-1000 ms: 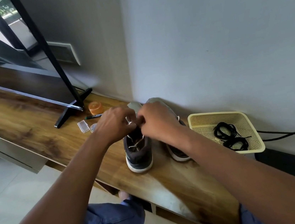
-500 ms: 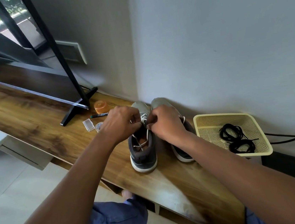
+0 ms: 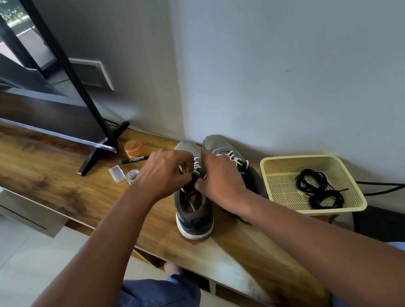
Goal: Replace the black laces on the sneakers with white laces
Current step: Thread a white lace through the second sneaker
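Two grey sneakers stand side by side on the wooden shelf (image 3: 31,159), toes to the wall. The left sneaker (image 3: 194,213) carries a white lace (image 3: 196,164) through its eyelets. My left hand (image 3: 162,176) and my right hand (image 3: 220,179) meet over its tongue, each pinching a part of that white lace. The right sneaker (image 3: 223,145) also shows white lacing and is partly hidden behind my right hand. The black laces (image 3: 315,188) lie coiled in a yellow basket (image 3: 274,167) to the right.
A TV stand foot (image 3: 99,153), an orange cap (image 3: 134,148), a green-tipped marker (image 3: 134,159), a clear small box (image 3: 117,173) and a tape roll (image 3: 132,175) lie left of the sneakers. Black cables (image 3: 401,181) run along the wall at right. My knees sit below the shelf edge.
Both hands have shifted slightly back along the left sneaker's lacing, uncovering more of the toes and upper lace rows. The view has tilted a little.
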Tool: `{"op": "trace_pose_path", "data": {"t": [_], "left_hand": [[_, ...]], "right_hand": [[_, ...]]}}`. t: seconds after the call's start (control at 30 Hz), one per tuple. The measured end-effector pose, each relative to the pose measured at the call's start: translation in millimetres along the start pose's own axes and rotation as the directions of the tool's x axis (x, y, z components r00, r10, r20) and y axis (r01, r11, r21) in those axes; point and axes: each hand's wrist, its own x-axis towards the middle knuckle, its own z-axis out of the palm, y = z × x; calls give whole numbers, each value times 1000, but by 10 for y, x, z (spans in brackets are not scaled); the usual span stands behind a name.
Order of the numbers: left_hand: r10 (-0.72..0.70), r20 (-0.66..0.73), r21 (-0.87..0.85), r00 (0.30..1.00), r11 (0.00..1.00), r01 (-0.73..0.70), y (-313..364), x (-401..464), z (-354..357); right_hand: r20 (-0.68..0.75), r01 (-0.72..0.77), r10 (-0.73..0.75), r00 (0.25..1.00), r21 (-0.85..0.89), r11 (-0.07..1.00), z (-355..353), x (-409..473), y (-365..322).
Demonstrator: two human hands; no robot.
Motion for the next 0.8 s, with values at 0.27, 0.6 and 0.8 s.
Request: {"op": "trace_pose_path", "data": {"t": [0.27, 0.6, 0.8], "left_hand": [[13, 5, -30, 1000, 999, -13, -33, -31, 21], [-347, 182, -276, 920, 880, 386, -249, -171, -80], [-398, 231, -297, 888, 840, 454, -233, -192, -35]], "right_hand": [[-41, 177, -183, 982, -118, 977, 78, -77, 38], [-59, 188, -205, 977, -219, 957, 74, -44, 37], [-6, 309, -329, 944, -325, 894, 66, -57, -17]]}}
